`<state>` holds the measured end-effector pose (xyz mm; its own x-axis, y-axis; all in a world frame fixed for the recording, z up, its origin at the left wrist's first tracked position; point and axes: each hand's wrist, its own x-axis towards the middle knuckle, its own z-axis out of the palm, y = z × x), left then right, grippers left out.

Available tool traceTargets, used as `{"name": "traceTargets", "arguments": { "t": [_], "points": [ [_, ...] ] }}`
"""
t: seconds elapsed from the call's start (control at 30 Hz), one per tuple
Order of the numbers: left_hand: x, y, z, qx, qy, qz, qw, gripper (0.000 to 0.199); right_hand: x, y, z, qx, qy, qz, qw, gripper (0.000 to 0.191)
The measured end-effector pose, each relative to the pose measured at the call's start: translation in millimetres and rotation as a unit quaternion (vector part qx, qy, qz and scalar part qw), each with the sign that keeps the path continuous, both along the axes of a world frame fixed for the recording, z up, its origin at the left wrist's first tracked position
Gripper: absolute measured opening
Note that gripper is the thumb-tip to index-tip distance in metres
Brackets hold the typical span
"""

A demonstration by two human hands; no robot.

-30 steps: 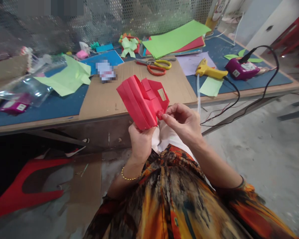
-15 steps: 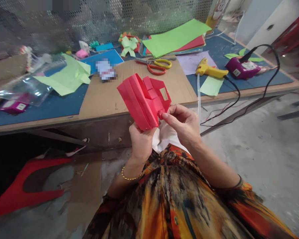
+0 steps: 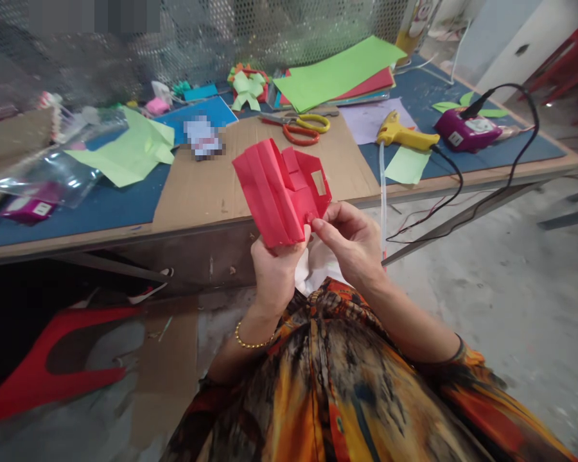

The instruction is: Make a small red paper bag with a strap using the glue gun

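Note:
A folded red paper piece (image 3: 280,190) with pleats and a small rectangular cut-out is held up in front of the table edge. My left hand (image 3: 275,273) grips its lower end from below. My right hand (image 3: 349,240) pinches its lower right corner between thumb and fingertips. A gold bracelet sits on my left wrist. Both hands are above my lap, which is covered by orange patterned cloth.
The table (image 3: 101,212) bears a cardboard sheet (image 3: 207,186), scissors (image 3: 301,125), a yellow glue gun (image 3: 404,135), a purple device (image 3: 467,131) with a black cable, green and red paper sheets (image 3: 337,74) and a paper bow (image 3: 246,86). A red object (image 3: 38,378) lies on the floor.
The red paper piece has turned slightly more upright and shifted a little right; my hands keep the same grip.

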<state>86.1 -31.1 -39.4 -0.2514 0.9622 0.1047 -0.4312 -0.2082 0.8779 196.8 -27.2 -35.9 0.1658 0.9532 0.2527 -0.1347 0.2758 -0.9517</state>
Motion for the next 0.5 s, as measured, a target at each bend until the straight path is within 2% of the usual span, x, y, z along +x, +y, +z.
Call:
{"name": "traceTargets", "arguments": {
  "t": [0.13,0.33,0.5],
  "points": [
    [4.7,0.1,3.6,-0.004,0.003,0.026,1.0,0.046,-2.1,-3.2,1.6,0.0,-0.016,-0.009,1.0,0.043],
    [1.7,1.9,0.7,-0.02,0.022,0.038,0.999,0.043,9.8,-1.4,0.5,0.011,-0.004,0.0,1.0,0.027],
    [1.1,1.7,0.4,-0.027,0.014,0.038,0.999,0.048,14.6,1.6,6.3,0.013,-0.046,0.01,0.999,0.031]
  ]
}}
